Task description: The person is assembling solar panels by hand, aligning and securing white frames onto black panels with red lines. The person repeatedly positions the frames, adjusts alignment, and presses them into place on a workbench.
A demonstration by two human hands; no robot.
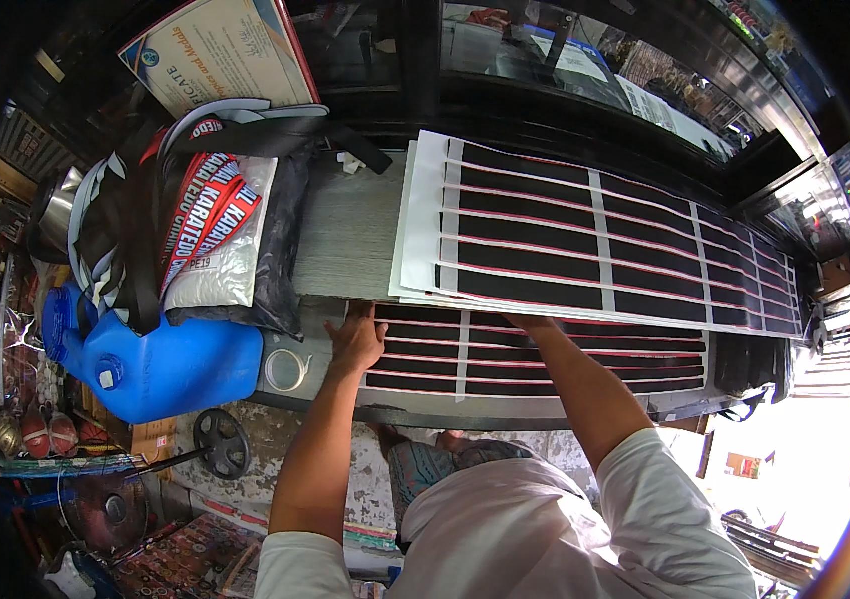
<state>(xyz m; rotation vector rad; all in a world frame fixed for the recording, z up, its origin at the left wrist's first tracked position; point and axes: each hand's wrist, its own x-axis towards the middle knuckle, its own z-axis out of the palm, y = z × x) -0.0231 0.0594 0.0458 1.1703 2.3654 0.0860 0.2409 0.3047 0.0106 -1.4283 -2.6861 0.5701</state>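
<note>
On the lower surface lies a striped sheet [415, 381], black with thin red and white lines and pale cross bands. My left hand [357, 341] rests at its left end, thumb apart from the fingers, and the fingertips run up under the edge above. My right hand [529, 320] reaches beneath the overhanging upper sheets, so its fingers are hidden and what it touches cannot be seen. Those upper sheets [535, 210] form a stack of similar striped black panels on white backing, lying on a raised grey board [340, 220].
Left of the sheets are a blue jerrycan [180, 364], a plastic-wrapped package [215, 270] with dark straps [140, 215], and a clear coil [288, 370]. A framed certificate [220, 55] leans behind. A black handwheel [221, 444] and a fan [105, 514] stand below left.
</note>
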